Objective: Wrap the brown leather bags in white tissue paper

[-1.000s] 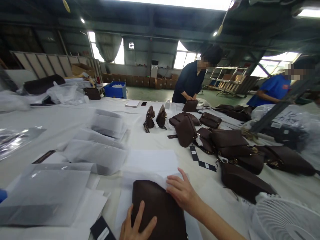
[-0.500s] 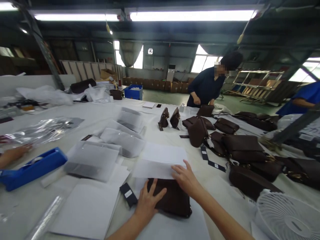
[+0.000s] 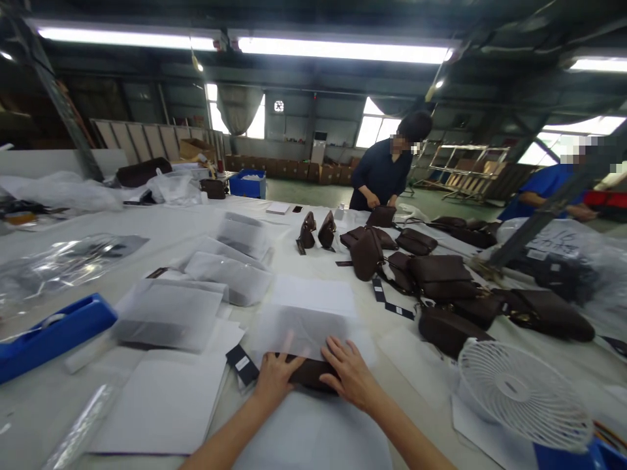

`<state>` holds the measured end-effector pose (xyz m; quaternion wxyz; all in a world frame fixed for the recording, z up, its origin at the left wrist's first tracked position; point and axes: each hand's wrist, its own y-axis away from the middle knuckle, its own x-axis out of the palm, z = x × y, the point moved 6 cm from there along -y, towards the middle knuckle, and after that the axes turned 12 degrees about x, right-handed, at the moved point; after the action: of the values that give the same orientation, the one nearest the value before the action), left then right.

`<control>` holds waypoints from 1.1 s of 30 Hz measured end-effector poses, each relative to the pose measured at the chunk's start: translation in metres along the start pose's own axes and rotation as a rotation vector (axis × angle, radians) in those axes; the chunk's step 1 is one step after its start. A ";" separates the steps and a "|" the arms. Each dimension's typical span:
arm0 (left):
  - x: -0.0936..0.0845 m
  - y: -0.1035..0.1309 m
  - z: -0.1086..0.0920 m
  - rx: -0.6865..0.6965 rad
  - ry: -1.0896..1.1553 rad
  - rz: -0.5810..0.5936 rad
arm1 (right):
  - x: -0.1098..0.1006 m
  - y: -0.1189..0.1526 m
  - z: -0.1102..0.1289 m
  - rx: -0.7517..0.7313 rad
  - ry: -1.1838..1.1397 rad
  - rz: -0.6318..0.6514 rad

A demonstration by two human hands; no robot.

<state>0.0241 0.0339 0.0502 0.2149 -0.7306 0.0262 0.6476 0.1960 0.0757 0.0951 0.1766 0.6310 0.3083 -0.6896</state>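
Note:
A dark brown leather bag (image 3: 313, 375) lies in front of me on white paper. A thin translucent sheet of paper (image 3: 304, 326) covers its far part, and the brown shows through. My left hand (image 3: 275, 378) is open at the bag's left side, its fingertips reaching under the sheet's near edge. Spread fingers of my right hand (image 3: 349, 371) rest on the sheet and the bag's right part. Beside my left hand is a black hang tag (image 3: 241, 364) with a white label.
Paper-wrapped bags (image 3: 169, 313), a paper stack (image 3: 161, 398) and a blue tape dispenser (image 3: 59, 329) lie left. Several brown bags (image 3: 441, 277) and a white fan (image 3: 524, 395) are on the right. A co-worker (image 3: 382, 166) stands across the table, handling a bag.
The thin sheet now covers much more of the bag. My right hand has come down onto the bag, and my left has shifted slightly. The view has turned right.

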 end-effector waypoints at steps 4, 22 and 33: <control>-0.016 0.013 -0.005 0.075 0.016 -0.091 | 0.010 0.019 0.006 0.088 -0.011 0.101; -0.002 0.001 -0.009 0.448 -0.105 0.052 | -0.017 0.093 0.047 0.205 -0.173 0.141; 0.000 0.004 -0.010 0.520 -0.098 0.089 | -0.009 0.119 0.086 0.116 -0.388 0.484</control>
<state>0.0317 0.0266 0.0500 0.3678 -0.6168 0.2134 0.6623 0.2071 -0.0709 0.0814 0.3550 0.5516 0.0698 -0.7515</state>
